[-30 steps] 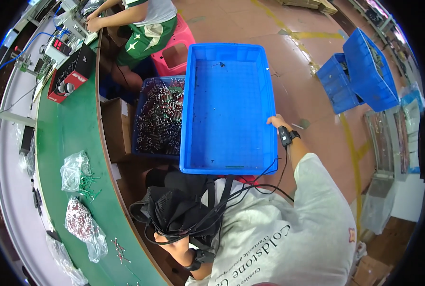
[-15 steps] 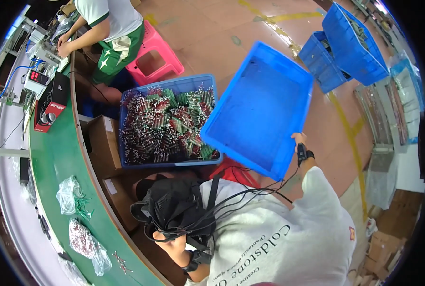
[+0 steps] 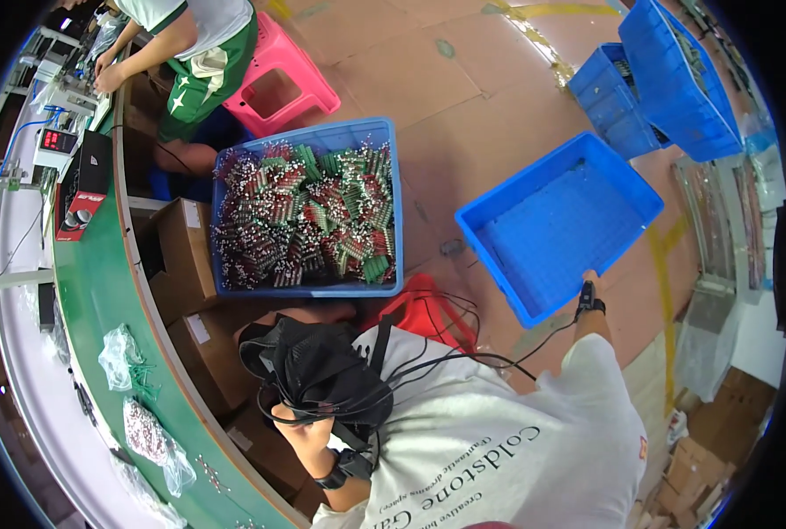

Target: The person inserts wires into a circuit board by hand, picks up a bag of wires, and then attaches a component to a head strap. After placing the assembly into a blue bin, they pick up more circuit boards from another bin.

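Right of the parts-filled bin [image 3: 396, 212], fingers of the right hand [image 3: 590, 280] grip 1 shallow blue crate [image 3: 560, 231]. On the bin's near side, the left hand [image 3: 303, 429] meets a black mesh bag [image 3: 318, 370]; I cannot tell its grip.

Shallow blue tray [image 3: 560, 220], its near edge gripped by the person's right hand [image 3: 590, 280]; black bag [image 3: 318, 366] with dark cables, the left hand [image 3: 303, 429] against it; blue bin [image 3: 397, 212], heaped with red and green parts [image 3: 305, 220]; pink stool [image 3: 320, 88]; green bench [image 3: 102, 282] bearing plastic bags [image 3: 117, 357].
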A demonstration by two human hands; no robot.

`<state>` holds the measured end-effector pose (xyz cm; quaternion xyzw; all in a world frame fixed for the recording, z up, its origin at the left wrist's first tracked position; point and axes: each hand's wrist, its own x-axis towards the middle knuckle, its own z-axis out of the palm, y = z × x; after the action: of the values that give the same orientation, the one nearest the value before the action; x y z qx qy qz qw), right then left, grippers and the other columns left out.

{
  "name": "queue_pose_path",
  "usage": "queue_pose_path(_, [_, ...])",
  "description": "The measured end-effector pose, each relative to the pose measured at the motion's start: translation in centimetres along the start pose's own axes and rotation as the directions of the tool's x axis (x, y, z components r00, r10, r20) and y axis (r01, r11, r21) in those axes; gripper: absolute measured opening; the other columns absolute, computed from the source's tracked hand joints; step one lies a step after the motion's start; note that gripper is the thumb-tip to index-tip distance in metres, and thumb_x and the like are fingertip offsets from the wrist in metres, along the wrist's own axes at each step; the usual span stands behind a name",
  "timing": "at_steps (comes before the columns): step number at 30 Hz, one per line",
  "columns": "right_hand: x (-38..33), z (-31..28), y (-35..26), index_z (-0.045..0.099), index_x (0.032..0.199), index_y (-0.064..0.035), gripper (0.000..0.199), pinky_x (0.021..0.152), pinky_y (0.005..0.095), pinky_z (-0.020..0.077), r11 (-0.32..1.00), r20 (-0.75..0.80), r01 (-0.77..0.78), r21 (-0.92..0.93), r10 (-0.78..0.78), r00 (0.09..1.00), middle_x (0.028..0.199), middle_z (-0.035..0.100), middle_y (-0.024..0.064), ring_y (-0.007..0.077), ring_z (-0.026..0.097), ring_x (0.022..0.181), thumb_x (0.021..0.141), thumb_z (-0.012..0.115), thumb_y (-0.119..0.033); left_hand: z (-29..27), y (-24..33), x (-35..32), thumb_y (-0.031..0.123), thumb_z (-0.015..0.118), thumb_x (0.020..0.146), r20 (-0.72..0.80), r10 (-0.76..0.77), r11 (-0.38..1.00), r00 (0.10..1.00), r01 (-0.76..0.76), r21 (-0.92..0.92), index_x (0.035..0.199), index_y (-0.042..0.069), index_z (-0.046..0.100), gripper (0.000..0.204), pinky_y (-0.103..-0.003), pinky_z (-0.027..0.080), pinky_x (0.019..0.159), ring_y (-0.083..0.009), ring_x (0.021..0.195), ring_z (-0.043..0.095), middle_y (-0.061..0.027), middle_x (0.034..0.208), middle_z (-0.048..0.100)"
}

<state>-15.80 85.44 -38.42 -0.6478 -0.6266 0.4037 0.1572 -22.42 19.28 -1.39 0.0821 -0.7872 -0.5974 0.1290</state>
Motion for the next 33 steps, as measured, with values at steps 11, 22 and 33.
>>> queue_pose_path(11, [-1.7, 19.7, -1.5, 0.061, 0.109, 0.0025, 0.04, 0.069, 0.0419, 0.0466, 0.87, 0.443, 0.367, -0.329, -0.201, 0.874, 0.084, 0.066, 0.0184, 0.0309, 0.059, 0.077, 0.072, 0.054, -0.013, 1.3, 0.1, -0.9, 0.002, 0.073, 0.069, -0.01, -0.101, 0.973, 0.995, 0.101, 0.209, 0.082, 0.004, 0.051, 0.025, -0.027, 0.046, 0.076, -0.0101, 0.074, 0.056, -0.0027, 0.077, 0.061])
queue_pose_path(22, [-7.5, 36.0, -9.9, 0.057, 0.125, 0.0003, 0.045, 0.097, 0.0338, 0.0446, 0.735, 0.773, 0.625, 0.265, -0.549, 0.318, 0.124, 0.06, 0.0129, 0.023, 0.057, 0.113, 0.08, 0.057, -0.007, 4.0, 0.2, 1.4, 0.009, 0.072, 0.06, -0.063, -0.116, 0.985, 0.991, 0.123, 0.122, 0.064, 0.001, 0.066, 0.011, -0.025, 0.047, 0.057, -0.0126, 0.055, 0.06, -0.004, 0.06, 0.064])
queue_pose_path(33, [-37.2, 25.3, -12.2, 0.057, 0.116, 0.0017, 0.04, 0.074, 0.0359, 0.0528, 0.679, 0.955, 0.705, 0.208, -0.297, 0.005, 0.086, 0.067, 0.0196, 0.0267, 0.067, 0.076, 0.082, 0.063, -0.017, 1.2, 0.5, 2.1, 0.005, 0.068, 0.067, -0.221, -0.058, 0.987, 0.973, 0.089, 0.132, 0.062, -0.001, 0.059, 0.012, -0.025, 0.042, 0.054, -0.009, 0.051, 0.049, -0.0017, 0.054, 0.055])
